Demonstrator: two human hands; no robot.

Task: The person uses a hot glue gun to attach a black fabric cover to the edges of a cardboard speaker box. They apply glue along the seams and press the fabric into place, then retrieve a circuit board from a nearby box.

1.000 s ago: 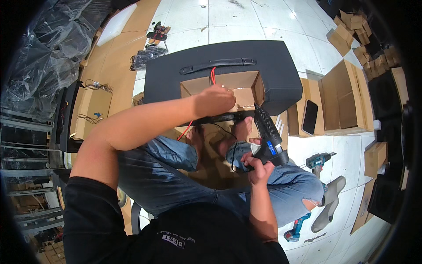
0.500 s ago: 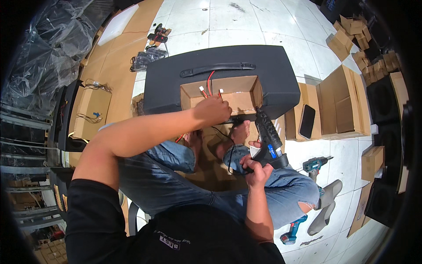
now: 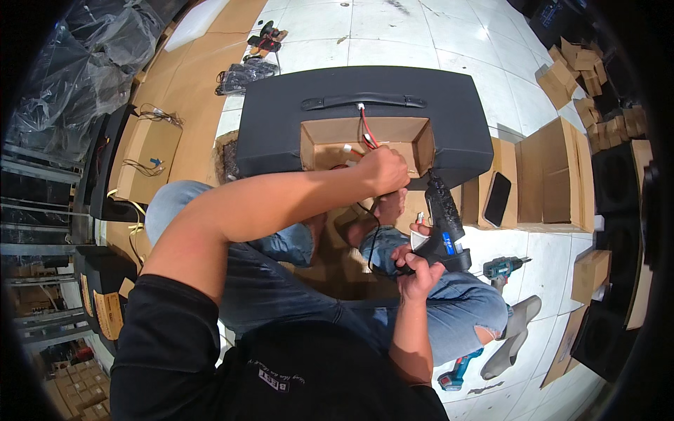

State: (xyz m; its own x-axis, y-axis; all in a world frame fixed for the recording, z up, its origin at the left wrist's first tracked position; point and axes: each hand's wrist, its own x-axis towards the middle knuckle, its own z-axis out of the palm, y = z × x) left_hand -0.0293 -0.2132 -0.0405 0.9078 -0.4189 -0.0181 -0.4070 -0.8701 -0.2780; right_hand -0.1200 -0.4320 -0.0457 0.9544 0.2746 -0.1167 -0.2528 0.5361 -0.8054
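Observation:
A black speaker-like cabinet (image 3: 274, 126) with a strap handle (image 3: 365, 102) lies before me, its rectangular opening lined in bare brown board (image 3: 411, 137). My left hand (image 3: 385, 170) is closed at the front edge of that opening, around red wires (image 3: 366, 126) that rise from the fist. Small white connectors tip the wires. In my right hand (image 3: 419, 272) is a black glue gun (image 3: 444, 210) with a blue label, gripped by its handle. Its nozzle points up at the right corner of the opening. A thin black cord runs below the left hand.
An open cardboard box (image 3: 547, 179) stands to the right, with a black phone (image 3: 497, 198) on cardboard beside it. Two teal power drills (image 3: 504, 268) and grey slippers (image 3: 516, 337) lie on the tiles. Plastic-wrapped goods (image 3: 105, 63) stand at the far left.
My left hand has shifted right along the opening's edge, and the red wires now stick up higher with their connectors. The right hand keeps its grip on the glue gun.

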